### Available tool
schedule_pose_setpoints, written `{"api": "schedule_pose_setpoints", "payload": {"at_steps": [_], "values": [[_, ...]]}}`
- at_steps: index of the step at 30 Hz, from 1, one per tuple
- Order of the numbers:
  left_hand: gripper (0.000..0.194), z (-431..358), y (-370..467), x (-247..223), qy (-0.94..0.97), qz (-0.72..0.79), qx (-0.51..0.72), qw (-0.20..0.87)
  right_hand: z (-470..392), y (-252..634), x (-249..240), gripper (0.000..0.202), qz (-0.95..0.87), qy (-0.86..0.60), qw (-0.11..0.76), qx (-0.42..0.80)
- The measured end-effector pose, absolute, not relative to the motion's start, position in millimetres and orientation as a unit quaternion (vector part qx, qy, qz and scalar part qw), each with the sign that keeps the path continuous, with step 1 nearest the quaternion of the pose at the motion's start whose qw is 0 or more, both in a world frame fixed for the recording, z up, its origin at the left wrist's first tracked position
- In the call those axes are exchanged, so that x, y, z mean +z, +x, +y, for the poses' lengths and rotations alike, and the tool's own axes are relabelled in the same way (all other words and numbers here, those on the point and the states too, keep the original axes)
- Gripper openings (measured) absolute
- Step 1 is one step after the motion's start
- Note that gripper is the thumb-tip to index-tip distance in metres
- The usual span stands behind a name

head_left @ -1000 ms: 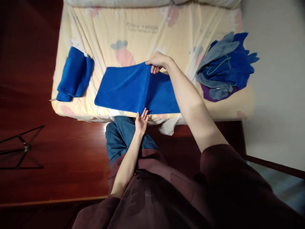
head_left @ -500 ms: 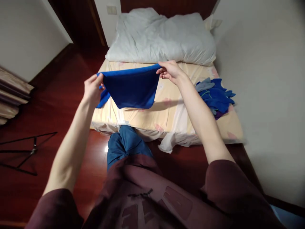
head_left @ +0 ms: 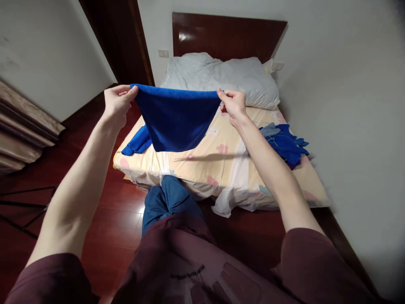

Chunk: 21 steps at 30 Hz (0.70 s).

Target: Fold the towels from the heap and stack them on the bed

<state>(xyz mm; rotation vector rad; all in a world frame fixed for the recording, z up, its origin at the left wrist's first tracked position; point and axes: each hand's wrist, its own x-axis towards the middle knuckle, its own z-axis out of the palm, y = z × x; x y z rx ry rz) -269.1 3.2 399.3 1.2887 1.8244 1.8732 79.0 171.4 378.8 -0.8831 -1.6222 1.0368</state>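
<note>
A blue cloth [head_left: 179,120] hangs stretched in the air above the bed, its upper edge nearly level. My left hand [head_left: 118,103] pinches its upper left corner between thumb and fingers. At the upper right corner my right hand [head_left: 233,104] grips it the same way. The cloth's lower edge hangs free over the sheet. Behind its left side, another piece of blue cloth [head_left: 137,141] lies on the bed, partly hidden. To the right, past my right forearm, lies a rumpled pile of blue and grey cloths [head_left: 284,141].
The bed [head_left: 196,169] has a pale patterned sheet. A light grey quilt or pillow heap [head_left: 221,78] lies against the dark headboard [head_left: 228,36]. Black stand legs [head_left: 25,207] are on the floor at left, below a curtain [head_left: 22,131]. A wall runs along the right.
Both hands have raised the cloth slightly and spread wider, pulling its top edge straighter. My view has tilted up, showing more of the headboard.
</note>
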Motion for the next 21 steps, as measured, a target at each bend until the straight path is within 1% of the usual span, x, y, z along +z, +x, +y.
{"api": "schedule_pose_setpoints", "payload": {"at_steps": [4,8,16,21], "values": [[0.057,-12,-260,400,0.41,0.648,0.623,0.155,164,88,377,0.05,-0.638,-0.37,0.502,0.451],[0.065,-29,-250,401,0.441,0.644,0.589,0.209,143,105,378,0.052,-0.6,-0.386,0.516,0.474],[0.048,-59,-227,399,0.474,0.63,0.549,0.279,83,158,375,0.053,-0.579,-0.402,0.483,0.519],[0.045,-65,-217,397,0.504,0.618,0.54,0.268,66,190,365,0.047,-0.582,-0.417,0.461,0.523]]}}
